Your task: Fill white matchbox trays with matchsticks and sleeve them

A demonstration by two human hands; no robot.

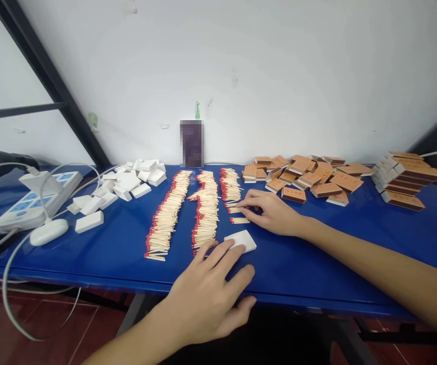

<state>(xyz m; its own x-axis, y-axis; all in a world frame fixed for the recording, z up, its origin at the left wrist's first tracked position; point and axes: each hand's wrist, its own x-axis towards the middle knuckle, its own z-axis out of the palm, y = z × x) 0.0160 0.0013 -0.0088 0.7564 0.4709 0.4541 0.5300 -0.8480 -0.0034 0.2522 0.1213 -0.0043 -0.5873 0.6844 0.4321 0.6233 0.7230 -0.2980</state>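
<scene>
- Right hand [269,210]: thumb and forefinger brought together on the pale ends of some matches [239,220] at the near end of the right column [230,185]. Pinch looks light, tips only, probably so neighbours are not disturbed; exact count in the pinch hidden.
- Left hand [213,284]: fingers spread and loosely bent, clasping nothing; leading fingertips over the near edge of a single white tray [247,239], apparently touching, likely steadying it. Thumb free.
- That tray lies flat on the blue table [290,271], just nearer the person than the right column and between the hands, handy to both.
- Left column [165,218] and middle column [207,203] stand beside it; red heads mostly face left in all three, presumably for even alignment. A few in the middle column stick out askew. Left hand hides that column's near end.
- Loose white trays [127,183] heaped left, orange-brown boxes [310,177] heaped right: seemingly sorted by kind. Far right, a neat stack [408,177] with pale ends showing.
- Boxes carry reddish printing, too small to read. Power strip [24,205] has blue socket faces, no legible brand. Dark panel [192,143] by the wall: pixelated, unreadable.
</scene>
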